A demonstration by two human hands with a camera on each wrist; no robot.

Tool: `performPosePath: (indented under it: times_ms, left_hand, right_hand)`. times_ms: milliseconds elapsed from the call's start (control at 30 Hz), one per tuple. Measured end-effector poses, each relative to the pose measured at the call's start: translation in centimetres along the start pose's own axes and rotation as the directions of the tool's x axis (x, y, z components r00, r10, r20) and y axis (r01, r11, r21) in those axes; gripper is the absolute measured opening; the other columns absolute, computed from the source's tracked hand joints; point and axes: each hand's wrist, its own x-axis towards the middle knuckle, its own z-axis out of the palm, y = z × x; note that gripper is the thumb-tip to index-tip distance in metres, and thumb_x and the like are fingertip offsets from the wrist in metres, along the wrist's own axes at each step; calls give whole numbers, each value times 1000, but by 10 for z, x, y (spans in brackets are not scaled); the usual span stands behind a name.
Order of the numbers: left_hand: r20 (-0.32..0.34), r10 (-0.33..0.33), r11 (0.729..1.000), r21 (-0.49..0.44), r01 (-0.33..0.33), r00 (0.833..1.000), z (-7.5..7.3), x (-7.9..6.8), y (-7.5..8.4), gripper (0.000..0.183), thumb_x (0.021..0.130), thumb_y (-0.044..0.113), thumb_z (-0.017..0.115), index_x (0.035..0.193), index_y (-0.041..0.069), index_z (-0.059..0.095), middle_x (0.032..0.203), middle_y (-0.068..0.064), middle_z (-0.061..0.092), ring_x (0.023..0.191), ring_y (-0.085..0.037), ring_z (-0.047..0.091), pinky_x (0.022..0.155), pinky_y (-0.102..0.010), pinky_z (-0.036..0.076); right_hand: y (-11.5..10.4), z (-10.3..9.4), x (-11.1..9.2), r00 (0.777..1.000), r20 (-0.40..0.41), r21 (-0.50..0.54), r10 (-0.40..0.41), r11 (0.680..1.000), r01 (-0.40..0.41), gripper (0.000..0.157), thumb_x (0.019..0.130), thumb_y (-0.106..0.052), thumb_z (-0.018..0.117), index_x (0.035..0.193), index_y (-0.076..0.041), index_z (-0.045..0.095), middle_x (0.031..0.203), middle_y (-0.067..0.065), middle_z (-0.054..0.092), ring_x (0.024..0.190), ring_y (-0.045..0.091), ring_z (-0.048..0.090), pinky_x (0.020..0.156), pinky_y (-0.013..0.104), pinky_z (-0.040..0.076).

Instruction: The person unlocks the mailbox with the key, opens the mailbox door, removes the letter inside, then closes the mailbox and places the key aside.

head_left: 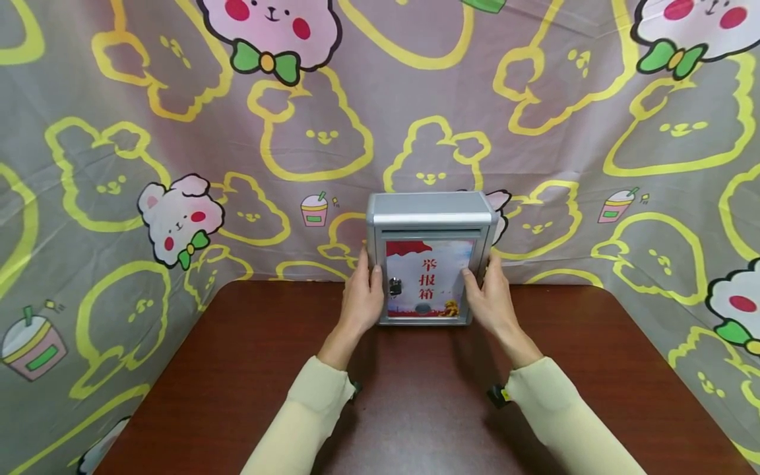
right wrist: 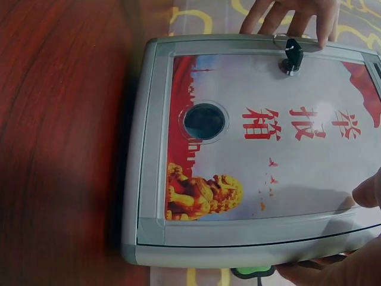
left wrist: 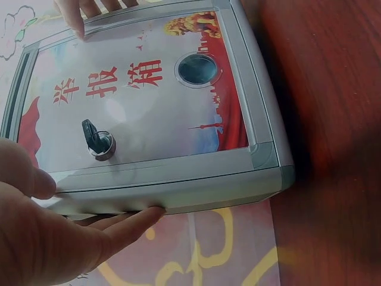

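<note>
A silver metal report box (head_left: 436, 269) stands upright near the far edge of the table in the head view. Red characters run down its front panel, and a slot crosses the top. My left hand (head_left: 361, 295) grips its left side, thumb on the front frame and fingers along the side wall. On the opposite side my right hand (head_left: 494, 297) holds it likewise, thumb at the panel's edge. A black-headed key (right wrist: 292, 55) sits in the front lock (left wrist: 102, 146). Low on the panel is a round window (left wrist: 197, 70). The back of the box is hidden.
The reddish-brown table (head_left: 249, 369) extends toward me and to both sides of the box. Behind it hangs a grey-pink cloth (head_left: 380, 99) with yellow cartoon outlines, also lining both sides. Small dark devices (head_left: 499, 394) sit at the wrists by the pale sleeves.
</note>
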Motion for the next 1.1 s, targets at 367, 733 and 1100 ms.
performPosePath:
  times_ms: [367, 733, 1100]
  left_hand:
    - [3, -21, 1000, 6, 21, 1000, 4, -4, -9, 58, 109, 18, 46, 162, 10, 27, 148, -23, 53, 133, -39, 54, 110, -58, 43]
    - [3, -36, 999, 41, 36, 999, 8, -3, -11, 56, 109, 21, 46, 160, 9, 29, 141, -25, 57, 125, -44, 59, 103, -62, 47]
    - [7, -36, 998, 57, 35, 999, 6, -2, -12, 56, 109, 24, 46, 160, 10, 29, 141, -26, 58, 124, -46, 59, 101, -65, 47]
  right_hand:
    - [8, 5, -4, 1000, -12, -2, -18, 1000, 18, 47, 101, -7, 58, 140, 9, 39, 126, 30, 57, 114, 38, 56, 96, 52, 46]
    - [9, 3, -3, 999, 39, 19, 31, 999, -31, 48, 104, -11, 54, 144, 8, 34, 127, 29, 54, 110, 38, 58, 89, 50, 49]
    - [12, 2, -2, 998, 47, 40, 48, 998, -50, 51, 105, -11, 54, 148, 6, 31, 136, 29, 53, 122, 40, 57, 95, 53, 51]
